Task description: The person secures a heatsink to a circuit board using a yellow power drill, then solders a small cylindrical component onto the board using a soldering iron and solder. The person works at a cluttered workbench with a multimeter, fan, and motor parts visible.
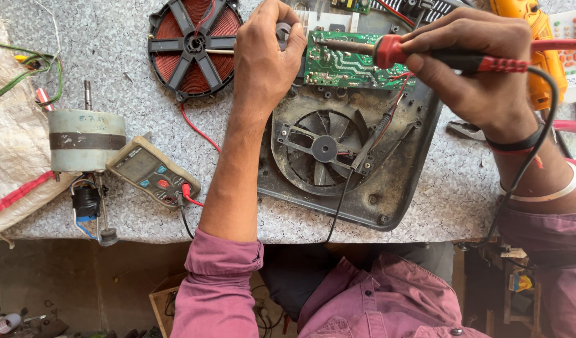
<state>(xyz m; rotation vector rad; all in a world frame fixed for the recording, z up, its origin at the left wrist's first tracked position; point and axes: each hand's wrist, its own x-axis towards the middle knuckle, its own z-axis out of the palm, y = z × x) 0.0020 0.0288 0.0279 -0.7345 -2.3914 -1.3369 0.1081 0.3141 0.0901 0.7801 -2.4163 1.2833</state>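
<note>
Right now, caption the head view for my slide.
Right hand holds red-handled soldering iron over green circuit board; left hand steadies the board.

Soldering iron [426, 53]: red and black handle; circuit board [350, 62]: green with pale traces. Coil [194, 44] upper left: copper-red under dark grey spokes; fan [325, 150] and housing [401, 169]: dusty dark grey. Meter [153, 172]: grey-green with blue and red buttons; table [113, 62]: speckled grey; sleeves [219, 281]: maroon.
</note>
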